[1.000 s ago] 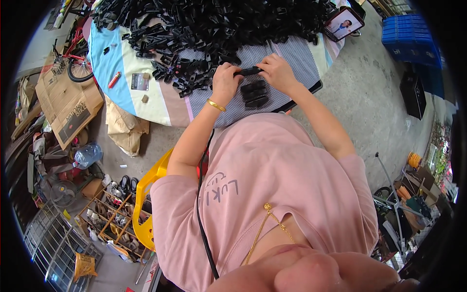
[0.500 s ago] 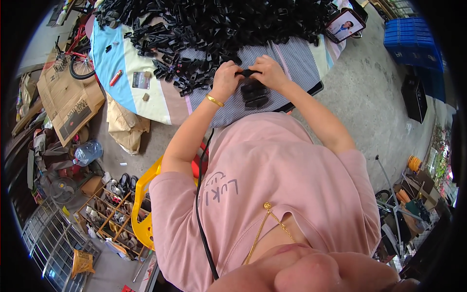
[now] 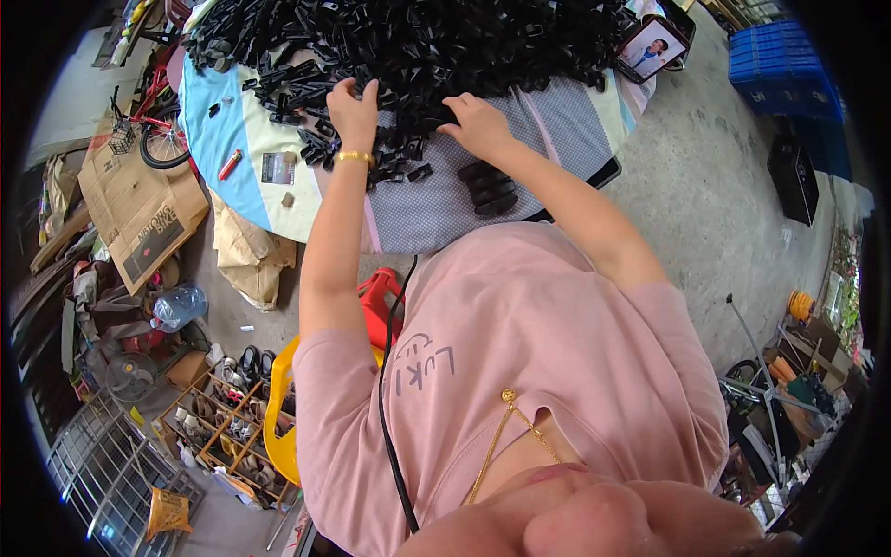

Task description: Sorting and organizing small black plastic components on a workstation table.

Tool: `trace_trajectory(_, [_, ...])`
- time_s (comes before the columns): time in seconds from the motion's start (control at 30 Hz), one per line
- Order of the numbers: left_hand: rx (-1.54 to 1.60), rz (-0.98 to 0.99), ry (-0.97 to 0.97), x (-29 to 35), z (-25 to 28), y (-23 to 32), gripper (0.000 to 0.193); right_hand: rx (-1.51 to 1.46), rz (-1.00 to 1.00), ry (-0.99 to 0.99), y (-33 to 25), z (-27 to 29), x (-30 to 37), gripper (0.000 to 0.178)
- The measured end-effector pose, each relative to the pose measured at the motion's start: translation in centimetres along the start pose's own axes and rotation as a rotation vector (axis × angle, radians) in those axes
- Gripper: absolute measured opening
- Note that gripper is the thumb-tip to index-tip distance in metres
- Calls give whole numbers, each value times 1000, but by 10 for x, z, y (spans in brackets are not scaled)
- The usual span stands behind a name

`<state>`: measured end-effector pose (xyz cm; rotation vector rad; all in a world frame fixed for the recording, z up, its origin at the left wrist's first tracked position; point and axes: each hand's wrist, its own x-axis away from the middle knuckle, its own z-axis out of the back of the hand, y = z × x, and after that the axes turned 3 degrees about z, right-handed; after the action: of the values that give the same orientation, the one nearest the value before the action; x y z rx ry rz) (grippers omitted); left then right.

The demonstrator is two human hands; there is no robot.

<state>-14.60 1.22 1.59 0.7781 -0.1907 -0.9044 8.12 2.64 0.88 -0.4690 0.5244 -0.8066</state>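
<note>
Beyond the short row of black pieces (image 3: 487,188), the heap of loose black parts (image 3: 445,46) covers the far side of the table (image 3: 399,223). The left hand (image 3: 353,117), beyond the row and to its left, reaches into the heap's near fringe with thumb and fingers spread. The right hand (image 3: 480,128), just beyond the row, is also spread, its thumb and fingers parted beside dark parts; nothing shows clearly in either grasp.

The right forearm (image 3: 548,186) passes close beside the row, so drawing that arm back low could well nudge the pieces out of line or toward the near edge of the table. The parts to the row's left lie jumbled, so pulling at one could drag its neighbours along; a stray part (image 3: 419,173) lies there too and might get mixed in with the row.

Half a second ago both hands met over a black piece right beside the row; now they are apart and hold no such piece between them, and the row appears longer.
</note>
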Motion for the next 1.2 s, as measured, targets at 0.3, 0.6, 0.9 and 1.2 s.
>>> trace_trajectory(0.3, [-92, -26, -39, -20, -14, -12, 38, 15, -32, -164, 16, 3, 1, 26])
trace_trajectory(0.6, [872, 187, -267, 39, 26, 55, 58, 93, 71, -23, 10, 3, 12, 28])
trace_trajectory(0.9, [557, 222, -587, 122, -10, 50, 37, 95, 62, -67, 41, 27, 18, 25])
trace_trajectory(1.2, [88, -269, -393, 138, -10, 42, 27, -539, -467, -207, 37, 51, 38, 23])
